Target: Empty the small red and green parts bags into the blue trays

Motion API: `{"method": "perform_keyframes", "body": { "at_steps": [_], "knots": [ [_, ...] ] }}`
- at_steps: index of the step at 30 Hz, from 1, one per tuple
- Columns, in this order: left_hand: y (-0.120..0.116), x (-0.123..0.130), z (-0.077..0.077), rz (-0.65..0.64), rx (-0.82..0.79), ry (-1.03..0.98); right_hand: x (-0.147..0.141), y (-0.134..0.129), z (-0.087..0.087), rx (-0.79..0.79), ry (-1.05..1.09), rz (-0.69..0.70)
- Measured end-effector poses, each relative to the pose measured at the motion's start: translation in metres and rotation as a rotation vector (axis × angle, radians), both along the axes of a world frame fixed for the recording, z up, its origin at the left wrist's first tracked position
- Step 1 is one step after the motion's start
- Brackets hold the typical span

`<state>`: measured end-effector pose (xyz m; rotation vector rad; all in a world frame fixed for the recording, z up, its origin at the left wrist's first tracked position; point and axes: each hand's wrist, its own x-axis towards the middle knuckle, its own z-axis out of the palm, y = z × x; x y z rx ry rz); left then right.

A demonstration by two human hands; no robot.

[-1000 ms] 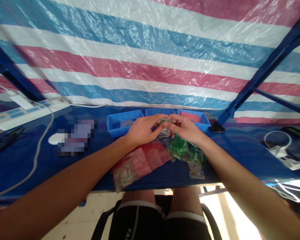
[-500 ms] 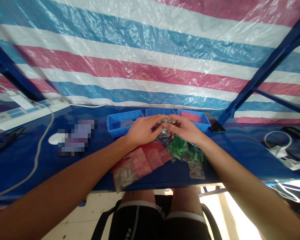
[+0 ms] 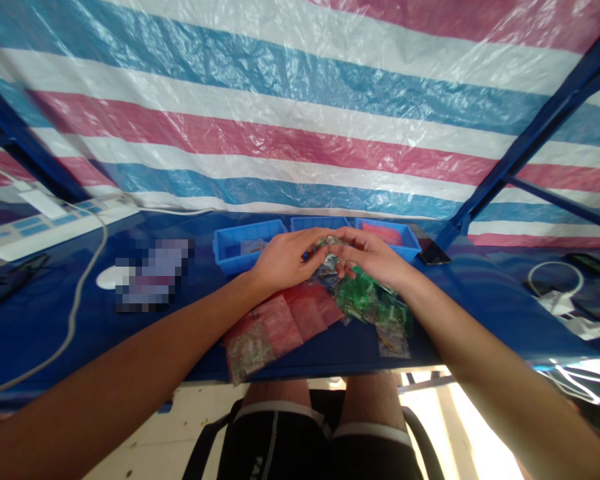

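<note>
Over the middle of the table, my left hand (image 3: 289, 259) and my right hand (image 3: 375, 257) meet at the fingertips, both with curled fingers. Between them is a shiny clear plastic bag (image 3: 329, 265), its contents too blurred to make out. My hands cover part of it. Below my left hand lie overlapping red plastic bags (image 3: 305, 313), with a clear bag (image 3: 250, 350) at their near left end. A heap of green plastic bags (image 3: 357, 297) is under my right hand. Nearer the edge is a small clear bag (image 3: 394, 341) with thin brass-coloured pieces.
Behind my hands stand a left blue bin (image 3: 225, 257) with a clear bag inside, a middle blue bin (image 3: 310, 223), and a right blue bin (image 3: 409, 252) holding red bags. A dark phone (image 3: 434, 253), white cable (image 3: 75, 300) and white charger (image 3: 557, 303) lie farther out.
The fingers of my right hand have shifted slightly at the clear bag, the hand moving a little to the right. My left hand and the surrounding bags look unchanged.
</note>
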<state>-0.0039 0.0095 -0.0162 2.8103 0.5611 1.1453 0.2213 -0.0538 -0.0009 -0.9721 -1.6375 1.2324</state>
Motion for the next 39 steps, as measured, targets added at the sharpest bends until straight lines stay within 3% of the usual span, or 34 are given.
{"method": "perform_keyframes", "body": {
  "at_steps": [9,27,34,39],
  "knots": [
    [-0.0009,0.0006,-0.0013,0.006,0.013,-0.022,0.0010,-0.0010,0.0002,-0.092,0.072,-0.034],
    [-0.0023,-0.0001,0.0020,-0.015,-0.026,0.053,0.0016,0.0005,-0.0002,-0.117,0.184,-0.124],
    [-0.0004,0.0013,0.0025,-0.118,-0.057,-0.012,0.0032,0.0024,-0.0017,-0.134,0.176,-0.140],
    [-0.0012,0.0039,0.0040,-0.118,-0.132,-0.092,0.0035,0.0022,-0.0001,-0.110,0.195,-0.154]
  ]
}}
